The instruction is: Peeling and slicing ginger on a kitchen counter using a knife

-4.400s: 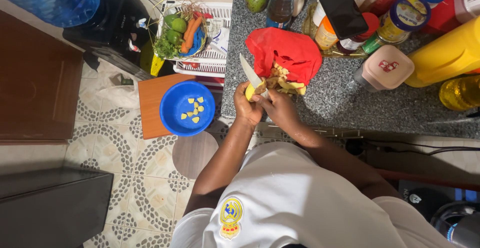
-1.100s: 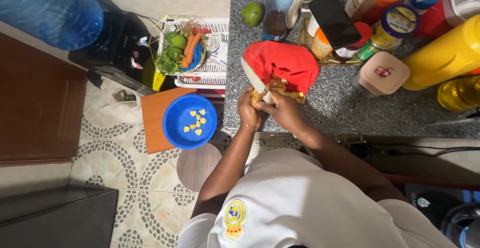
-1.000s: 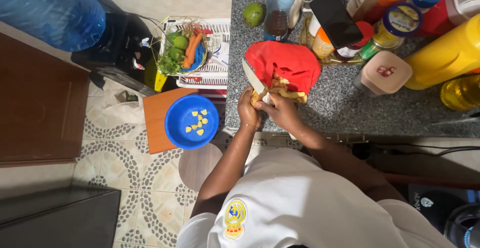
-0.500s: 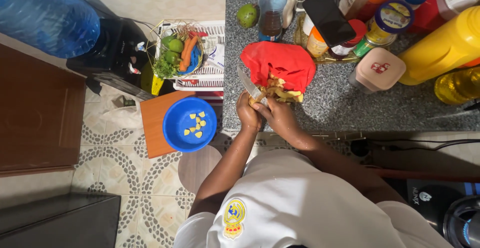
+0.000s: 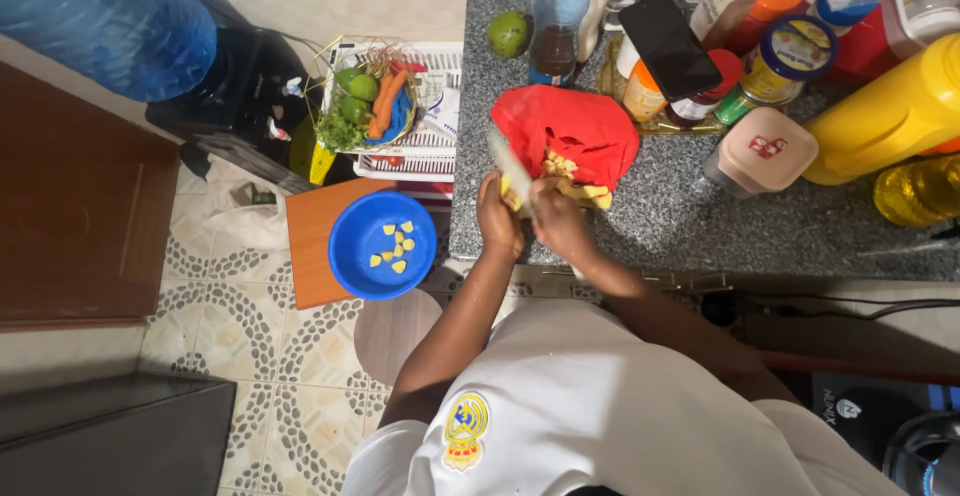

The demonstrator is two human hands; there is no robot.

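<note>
My left hand gripped the knife; right hand pinched a yellow piece over the counter, beside the red bag.

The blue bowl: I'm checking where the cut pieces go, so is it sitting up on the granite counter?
No, the blue bowl rests on a low orange-brown board beside the granite counter, above the tiled floor.

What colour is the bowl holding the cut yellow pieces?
Blue; the bowl shows in the head view.

A pale-bladed knife angles up over the yellow fruit pieces on the red bag.
</note>
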